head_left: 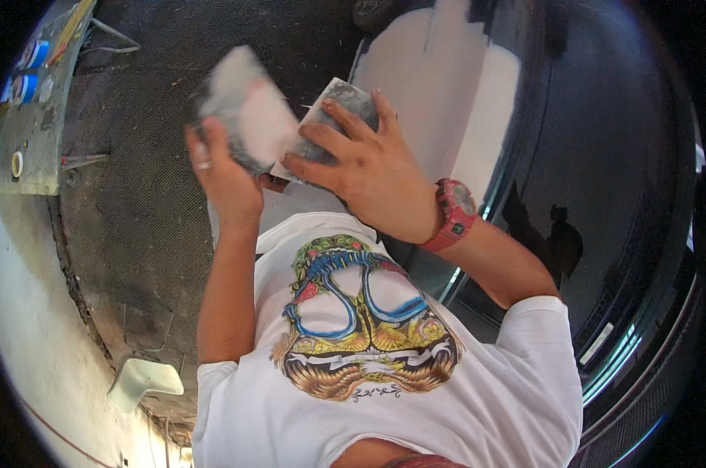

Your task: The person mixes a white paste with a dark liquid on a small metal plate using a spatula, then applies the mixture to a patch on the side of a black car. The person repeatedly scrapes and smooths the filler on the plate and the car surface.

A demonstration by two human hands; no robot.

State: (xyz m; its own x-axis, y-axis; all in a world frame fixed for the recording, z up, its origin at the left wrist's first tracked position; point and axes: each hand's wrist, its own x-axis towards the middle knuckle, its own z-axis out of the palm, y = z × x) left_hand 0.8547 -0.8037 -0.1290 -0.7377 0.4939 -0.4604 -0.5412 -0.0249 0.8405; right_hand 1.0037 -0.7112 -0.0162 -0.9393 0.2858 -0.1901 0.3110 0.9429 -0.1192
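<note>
My left hand [232, 183] grips a flat grey plate [247, 109] by its lower edge. Its face is covered in white and pink, like filler paste, and it is smeared by motion. Fingers spread across its back, my right hand [376, 168] holds a grey-stained, pale-edged rectangular piece [343, 101]. The two pieces meet or overlap in front of my chest, above the floor; whether they touch is hard to tell. Beyond my right hand is a dark car panel with a broad pale pinkish-white patch [423, 86].
The dark, glossy car body [602, 156] fills the right side. At the far left stands a work table [29, 144] with blue-and-white tape rolls [26, 88]. A pale plastic stool or chair [146, 384] is by the wall at lower left. The floor [150, 195] is dark and textured.
</note>
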